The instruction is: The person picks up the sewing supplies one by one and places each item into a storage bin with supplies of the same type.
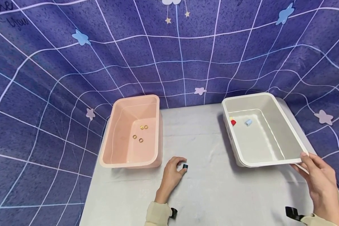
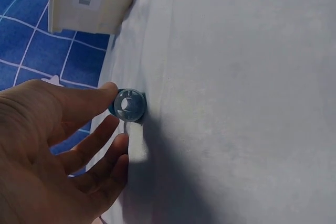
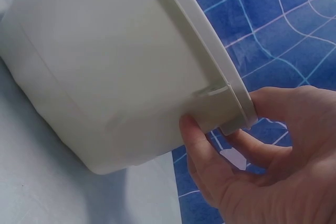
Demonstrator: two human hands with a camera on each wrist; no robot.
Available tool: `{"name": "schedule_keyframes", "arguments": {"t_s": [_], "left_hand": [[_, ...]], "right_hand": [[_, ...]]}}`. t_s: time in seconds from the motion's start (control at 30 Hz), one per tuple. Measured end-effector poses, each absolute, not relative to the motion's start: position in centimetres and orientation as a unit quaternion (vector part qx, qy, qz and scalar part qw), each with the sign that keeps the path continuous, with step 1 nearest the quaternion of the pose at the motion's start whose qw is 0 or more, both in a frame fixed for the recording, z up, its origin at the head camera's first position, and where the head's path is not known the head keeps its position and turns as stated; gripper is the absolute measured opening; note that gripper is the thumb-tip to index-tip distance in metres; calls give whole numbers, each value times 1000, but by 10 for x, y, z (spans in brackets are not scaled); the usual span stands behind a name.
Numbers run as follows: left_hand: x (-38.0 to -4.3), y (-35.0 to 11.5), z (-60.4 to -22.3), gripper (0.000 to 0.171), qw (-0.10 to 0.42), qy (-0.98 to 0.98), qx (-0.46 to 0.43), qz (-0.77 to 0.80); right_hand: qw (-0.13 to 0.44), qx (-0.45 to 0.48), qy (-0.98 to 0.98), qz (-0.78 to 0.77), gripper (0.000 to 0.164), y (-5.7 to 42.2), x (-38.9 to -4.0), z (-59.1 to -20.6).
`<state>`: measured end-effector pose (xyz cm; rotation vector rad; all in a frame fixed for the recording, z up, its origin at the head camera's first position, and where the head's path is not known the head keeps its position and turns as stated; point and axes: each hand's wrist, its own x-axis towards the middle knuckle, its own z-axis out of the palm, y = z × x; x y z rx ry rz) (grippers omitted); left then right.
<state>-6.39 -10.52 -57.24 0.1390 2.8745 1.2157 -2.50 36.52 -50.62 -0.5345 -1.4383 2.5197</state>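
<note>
My left hand is low over the cloth with its fingers curved around a small dark blue-green cylinder. The thumb tip meets the cylinder's side, and in the head view a gap shows between it and the index fingertip. Its round end faces the left wrist camera. At the near right corner of the light grey bin, my right hand grips the rim, thumb on top and fingers underneath. Inside that bin lie a light blue cylinder and a red piece, with a bit of yellow beside it.
A pink bin stands to the left, holding several gold rings. Both bins sit on a table covered with pale cloth. Behind and along the sides hangs a blue curtain with a grid and stars.
</note>
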Motion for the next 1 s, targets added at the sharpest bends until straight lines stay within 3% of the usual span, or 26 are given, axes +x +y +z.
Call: {"name": "schedule_keyframes", "arguments": {"t_s": [1.0], "left_hand": [[-53, -94, -573, 30, 2, 952, 75, 298]], "right_hand": [[99, -185, -499, 841, 22, 366, -26, -507]]}}
